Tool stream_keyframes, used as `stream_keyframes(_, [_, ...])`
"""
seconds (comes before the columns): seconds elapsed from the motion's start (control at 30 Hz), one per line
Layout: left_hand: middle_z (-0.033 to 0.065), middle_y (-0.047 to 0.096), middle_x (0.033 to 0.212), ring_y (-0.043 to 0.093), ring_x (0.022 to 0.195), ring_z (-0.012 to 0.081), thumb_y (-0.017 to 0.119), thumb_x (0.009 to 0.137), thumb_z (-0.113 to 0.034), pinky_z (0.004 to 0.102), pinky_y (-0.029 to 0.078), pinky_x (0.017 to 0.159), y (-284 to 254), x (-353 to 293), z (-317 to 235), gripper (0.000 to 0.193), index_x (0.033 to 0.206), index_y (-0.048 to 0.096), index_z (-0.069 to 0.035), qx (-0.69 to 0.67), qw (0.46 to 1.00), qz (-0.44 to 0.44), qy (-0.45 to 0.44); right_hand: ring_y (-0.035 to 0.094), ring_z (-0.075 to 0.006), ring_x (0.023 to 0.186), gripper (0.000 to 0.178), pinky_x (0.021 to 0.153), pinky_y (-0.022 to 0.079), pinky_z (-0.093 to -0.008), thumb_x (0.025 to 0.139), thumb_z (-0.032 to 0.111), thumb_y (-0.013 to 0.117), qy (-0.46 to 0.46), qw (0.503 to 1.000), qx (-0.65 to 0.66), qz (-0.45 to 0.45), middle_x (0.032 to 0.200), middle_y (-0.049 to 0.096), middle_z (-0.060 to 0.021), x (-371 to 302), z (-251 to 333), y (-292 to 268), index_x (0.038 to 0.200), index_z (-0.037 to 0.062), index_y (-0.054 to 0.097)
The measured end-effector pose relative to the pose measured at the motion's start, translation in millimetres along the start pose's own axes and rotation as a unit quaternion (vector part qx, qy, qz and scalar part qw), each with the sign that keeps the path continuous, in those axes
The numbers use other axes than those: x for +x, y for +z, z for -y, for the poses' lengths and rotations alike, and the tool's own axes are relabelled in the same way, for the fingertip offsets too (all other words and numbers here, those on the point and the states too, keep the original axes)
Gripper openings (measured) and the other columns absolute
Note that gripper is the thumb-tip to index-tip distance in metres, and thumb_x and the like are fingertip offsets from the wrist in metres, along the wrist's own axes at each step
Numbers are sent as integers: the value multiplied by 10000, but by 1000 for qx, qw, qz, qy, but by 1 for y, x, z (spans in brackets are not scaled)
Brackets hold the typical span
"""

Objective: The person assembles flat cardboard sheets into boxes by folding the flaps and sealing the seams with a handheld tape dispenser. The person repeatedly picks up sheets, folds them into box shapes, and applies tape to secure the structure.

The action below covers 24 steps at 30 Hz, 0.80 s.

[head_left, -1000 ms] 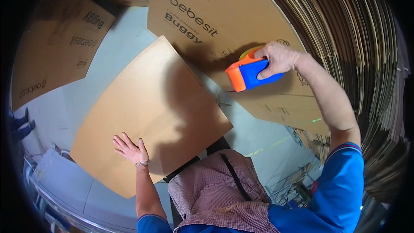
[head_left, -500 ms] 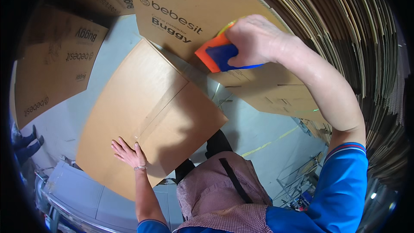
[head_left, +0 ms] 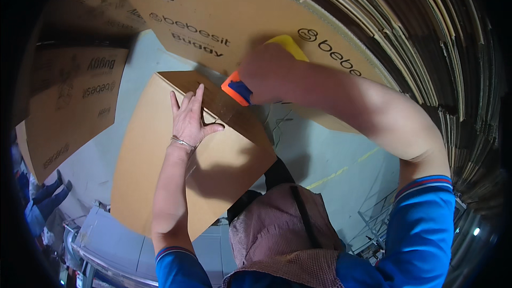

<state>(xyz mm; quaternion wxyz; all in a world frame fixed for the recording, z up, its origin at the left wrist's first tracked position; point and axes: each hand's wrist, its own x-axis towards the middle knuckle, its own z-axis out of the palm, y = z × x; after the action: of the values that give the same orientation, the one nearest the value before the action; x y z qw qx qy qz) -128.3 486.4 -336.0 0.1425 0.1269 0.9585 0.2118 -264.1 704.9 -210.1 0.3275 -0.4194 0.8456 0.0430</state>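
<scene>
A plain brown cardboard box (head_left: 143, 152) stands in front of me, with a strip of clear tape along the seam of its near face. My left hand (head_left: 188, 120) lies with spread fingers on that face, fingertips at the far top edge. Over the box's far right side, my right hand (head_left: 266, 69) grips a tape dispenser (head_left: 237, 88) in orange, blue and yellow. The dispenser's front is close to the box's darker far side (head_left: 216, 98); I cannot tell whether it touches. My right fingers are in shadow and partly hidden by the hand.
A large printed cardboard sheet (head_left: 194, 16) leans behind the box, beside a tall stack of flat cartons (head_left: 448, 37). Printed boxes (head_left: 74, 90) stand at left. Another person's legs (head_left: 48, 197) show at far left. A grey table (head_left: 114, 234) is at lower left.
My left hand has slid up the box face to its far edge. The box has tilted, showing more of its far side. My right hand has brought the dispenser lower and leftward, closer to the box.
</scene>
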Motion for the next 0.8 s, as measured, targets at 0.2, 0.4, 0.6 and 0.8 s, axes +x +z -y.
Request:
stream_keyframes(0.2, [104, 557, 1163, 461, 1203, 294, 655, 619, -706, 601, 38, 1141, 19, -56, 28, 1120, 1457, 304, -51, -18, 999, -31, -31, 684, -275, 786, 260, 674, 537, -399, 668, 280, 708, -15, 997, 73, 20, 838, 689, -111, 27, 23, 52, 861, 104, 711])
stream_keyframes(0.4, [64, 588, 1075, 443, 1194, 279, 599, 811, -564, 594, 55, 1141, 30, -54, 24, 748, 1372, 438, -96, 19, 998, -44, -38, 679, -295, 787, 341, 675, 540, -412, 636, 327, 718, -16, 993, 107, 47, 838, 692, -122, 22, -6, 38, 867, 77, 716])
stream_keyframes(0.6, [66, 591, 1074, 450, 1187, 266, 600, 839, -494, 594, 59, 1140, 31, -60, 31, 674, 1363, 451, -97, 9, 997, -59, -50, 655, -310, 785, 254, 687, 500, -460, 665, 215, 669, -22, 997, 48, 49, 801, 669, -122, 33, -2, 24, 893, 111, 705])
stream_keyframes(0.8, [64, 587, 1144, 449, 1207, 267, 645, 834, -356, 590, 64, 1142, 27, -53, 25, 588, 1337, 481, -101, -7, 996, -58, -70, 674, -263, 750, 116, 652, 500, -436, 686, 168, 651, -40, 992, 92, -76, 771, 685, -83, 95, 94, 147, 764, 99, 703])
